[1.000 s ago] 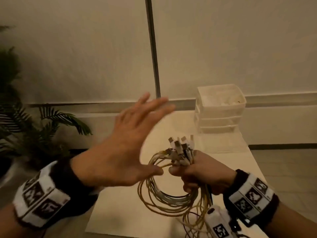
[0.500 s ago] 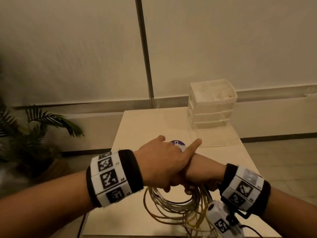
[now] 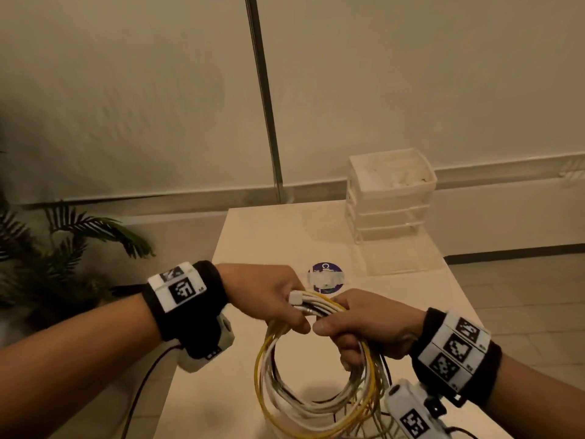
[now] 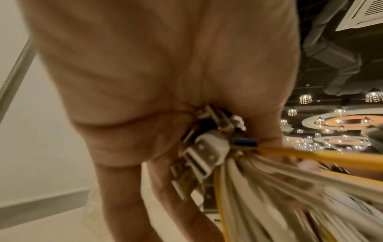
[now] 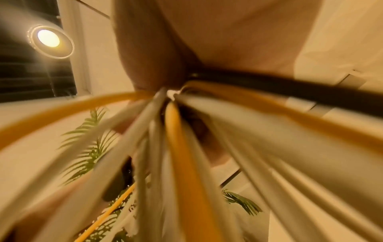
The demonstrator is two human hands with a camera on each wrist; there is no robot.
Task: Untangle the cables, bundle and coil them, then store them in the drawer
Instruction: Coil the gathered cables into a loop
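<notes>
cables (image 3: 319, 372) coiled, gripped between left hand (image 3: 269, 296), right hand (image 3: 367, 324).

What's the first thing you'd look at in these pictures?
The big loop of yellow and white cables near the table's front edge, gripped at its top by the left hand and the right hand. Behind them, a clear drawer unit stands at the table's far right, with a round purple sticker in front of it.
</notes>
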